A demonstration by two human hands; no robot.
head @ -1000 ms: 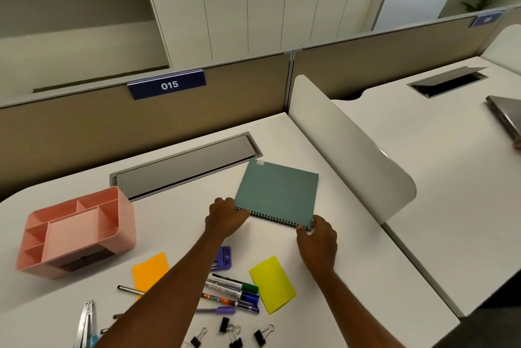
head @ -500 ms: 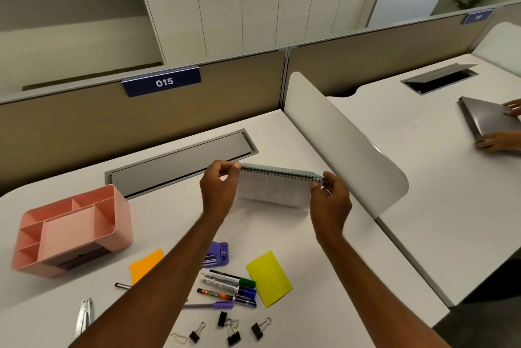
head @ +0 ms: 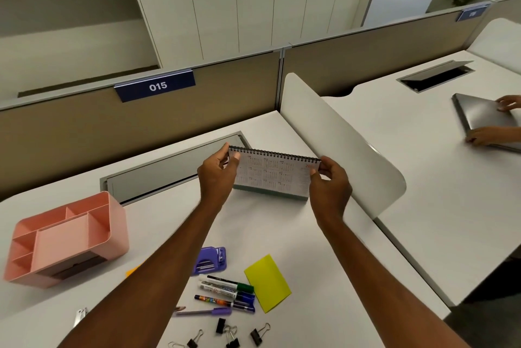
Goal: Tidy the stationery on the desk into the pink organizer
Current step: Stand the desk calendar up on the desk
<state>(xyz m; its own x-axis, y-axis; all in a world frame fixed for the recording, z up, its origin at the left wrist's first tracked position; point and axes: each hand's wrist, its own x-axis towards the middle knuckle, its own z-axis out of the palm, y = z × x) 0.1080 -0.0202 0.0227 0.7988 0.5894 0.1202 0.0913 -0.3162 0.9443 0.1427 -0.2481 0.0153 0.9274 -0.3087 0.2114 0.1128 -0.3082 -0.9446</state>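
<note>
A spiral-bound desk calendar [head: 272,177] is held upright near the middle of the white desk [head: 152,220], spiral edge uppermost. Its top left corner is pinched by the left hand [head: 217,178], and its top right corner by the right hand [head: 329,189]. At 3 o'clock the curved white divider [head: 346,150] is found just beside the right hand. At 10 o'clock the grey cable flap [head: 169,168] lies near. Bare desk is left at 8 o'clock, toward the pink organizer [head: 84,237], well apart. At 6 o'clock, markers [head: 225,288] and a yellow sticky pad [head: 267,282] are seen between the forearms.
</note>
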